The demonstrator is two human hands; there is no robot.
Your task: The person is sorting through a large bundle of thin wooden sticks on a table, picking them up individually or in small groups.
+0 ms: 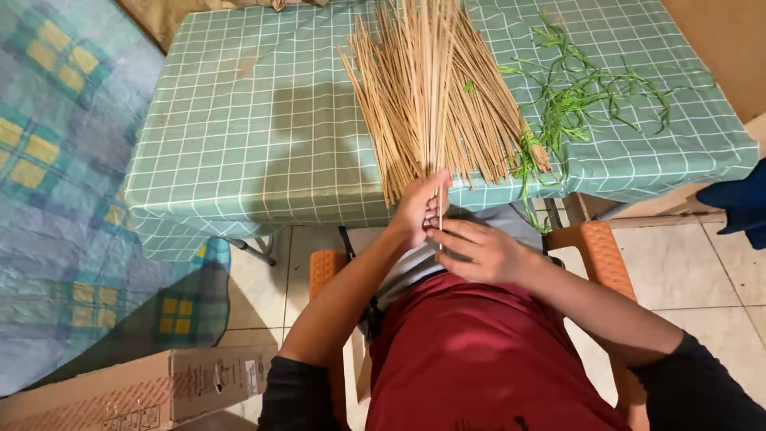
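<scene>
Left hand [416,211] fingers clamped on sticks [435,96] at surface [239,120] edge. Right hand [479,251] fingers together, pinching one stick (green strips [590,96] lie nr the bundle).

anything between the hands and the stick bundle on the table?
Nothing visible. The left hand already grips the near ends of the thin sticks at the table edge. The right hand sits just beneath it, fingertips at one stick. The green leaf strips lie off to the side.
</scene>
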